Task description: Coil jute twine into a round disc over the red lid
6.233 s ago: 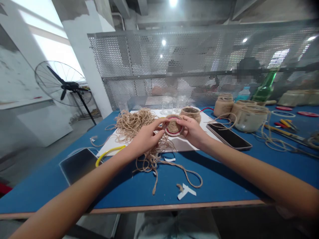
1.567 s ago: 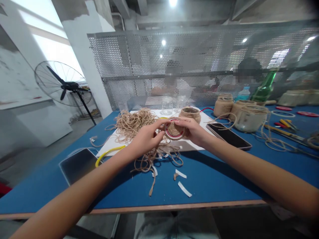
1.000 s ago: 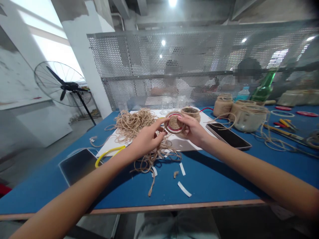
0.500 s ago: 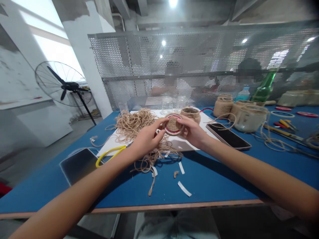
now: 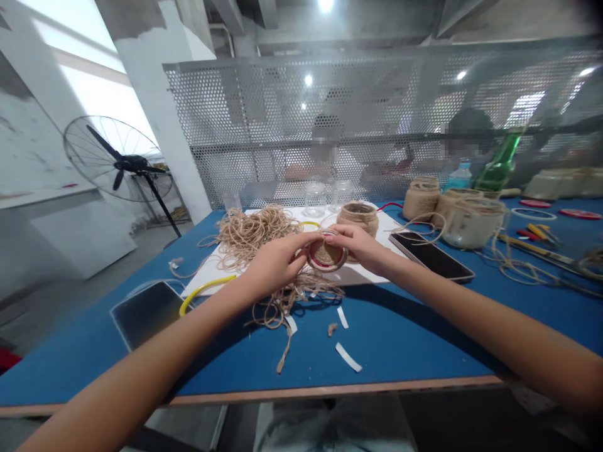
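Between my two hands is a small round disc (image 5: 326, 252) of coiled twine with a red and pale rim, held up over the table. My left hand (image 5: 277, 257) grips its left and top edge, fingers closed. My right hand (image 5: 358, 246) pinches the upper right of the rim. Just behind stands a twine-wrapped jar (image 5: 358, 216). To the left lies a tangled heap of jute twine (image 5: 257, 235), and loose strands trail below my left hand. A yellow handle (image 5: 202, 292) shows partly behind my left forearm.
A dark phone (image 5: 431, 256) lies right of my hands, near several twine-wrapped jars (image 5: 421, 198) and a green bottle (image 5: 502, 163). Two clear jars (image 5: 315, 199) stand at the back, before a perforated metal screen (image 5: 264, 125). Paper strips (image 5: 348, 356) lie near the front edge.
The disc has tipped and dropped slightly, its face now seen at a different slant. My fingers have shifted to its top edge, the two hands closer together.
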Available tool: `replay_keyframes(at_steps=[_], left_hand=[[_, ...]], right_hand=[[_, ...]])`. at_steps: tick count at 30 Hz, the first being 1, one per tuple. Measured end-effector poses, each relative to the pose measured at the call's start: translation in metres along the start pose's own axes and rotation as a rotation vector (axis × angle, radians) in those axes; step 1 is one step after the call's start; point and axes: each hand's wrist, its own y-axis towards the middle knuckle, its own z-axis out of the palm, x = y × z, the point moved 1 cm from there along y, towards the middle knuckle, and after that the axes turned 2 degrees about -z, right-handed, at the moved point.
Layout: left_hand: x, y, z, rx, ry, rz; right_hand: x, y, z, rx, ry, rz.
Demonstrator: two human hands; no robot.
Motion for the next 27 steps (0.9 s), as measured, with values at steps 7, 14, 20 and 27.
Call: replay_keyframes(at_steps=[7,14,20,27], left_hand=[[0.0015,-0.0002,-0.0014,0.001,0.003,-0.001],[-0.0034,-0.0003,-0.0043,-0.027,-0.015,-0.056],[-0.0055,-0.0002,-0.0056,-0.053,-0.063,-0.036],[-0.005,-0.0012,-0.0042,-0.047,-0.099,-0.058]], right_hand=[[0.0,-0.0009,0.0006,-0.041,0.14,0.023],[-0.0015,-0.0007,0.0012,-0.122,0.159,-0.005],[-0.002,-0.0009,0.0023,-0.137,0.192,-0.006],[0.0007,-0.0013,0.0043,-0.192,0.287,-0.016]])
